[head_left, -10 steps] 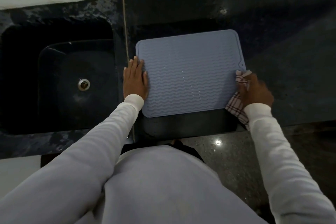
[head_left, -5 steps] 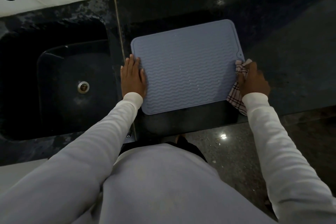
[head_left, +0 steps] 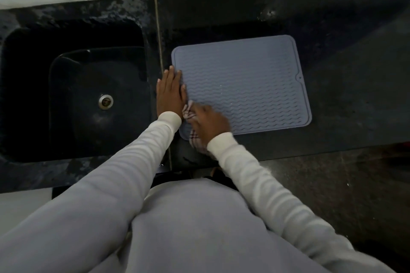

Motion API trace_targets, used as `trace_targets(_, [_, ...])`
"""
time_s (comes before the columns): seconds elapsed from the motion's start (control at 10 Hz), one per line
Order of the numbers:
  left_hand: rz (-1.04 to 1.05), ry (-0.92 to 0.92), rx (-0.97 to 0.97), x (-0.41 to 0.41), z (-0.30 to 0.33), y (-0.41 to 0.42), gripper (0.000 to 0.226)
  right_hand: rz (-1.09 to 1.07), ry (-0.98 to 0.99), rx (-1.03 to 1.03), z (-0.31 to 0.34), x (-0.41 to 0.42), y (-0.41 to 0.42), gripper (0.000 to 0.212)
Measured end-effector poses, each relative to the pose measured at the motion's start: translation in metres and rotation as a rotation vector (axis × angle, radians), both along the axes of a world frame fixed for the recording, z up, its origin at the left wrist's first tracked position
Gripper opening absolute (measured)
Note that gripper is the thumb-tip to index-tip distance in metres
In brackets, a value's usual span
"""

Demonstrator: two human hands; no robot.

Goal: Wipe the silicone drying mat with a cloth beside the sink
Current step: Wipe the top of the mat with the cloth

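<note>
Kitchen counter | left hand [head_left: 170, 92] flat, fingers together, pins mat [head_left: 241, 86] | right hand [head_left: 209, 121] grips checked cloth [head_left: 195, 134] at near-left corner | droplets remain mid-mat; wiping seemingly unfinished

No legible text, labels, brands or numbers anywhere — checked the ribbed grey mat [head_left: 241, 86], the checked cloth [head_left: 195, 135], the dark counter [head_left: 343, 35] and the sink [head_left: 73, 95]. Surfaces plain — no print readable.

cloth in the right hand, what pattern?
Checked: pale cloth with dark reddish lines, bunched under the right hand. Head view, the only one, slightly blurred.
</note>
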State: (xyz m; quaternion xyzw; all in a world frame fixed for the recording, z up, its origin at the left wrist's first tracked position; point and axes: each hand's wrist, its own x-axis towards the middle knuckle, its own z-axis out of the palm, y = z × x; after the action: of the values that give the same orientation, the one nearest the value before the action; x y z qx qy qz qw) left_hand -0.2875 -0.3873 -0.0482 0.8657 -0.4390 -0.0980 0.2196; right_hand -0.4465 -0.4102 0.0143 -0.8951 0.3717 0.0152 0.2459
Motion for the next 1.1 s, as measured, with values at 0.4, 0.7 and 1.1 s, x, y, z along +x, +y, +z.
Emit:
trace_targets(0.4, [0.012,-0.011,0.052,-0.003,0.002,0.001,0.051,0.01,0.056,-0.32,-0.028,-0.054,-0.025,0.04])
trace_targets(0.7, [0.017,-0.02,0.067,-0.004,0.003,0.002,0.05,-0.299,0.203,-0.242,-0.013,-0.156,-0.107,0.041])
trace_targets(1.1, [0.025,-0.008,0.067,-0.005,0.004,0.002,0.05,-0.614,0.208,-0.231,-0.017,-0.198,-0.152,0.042])
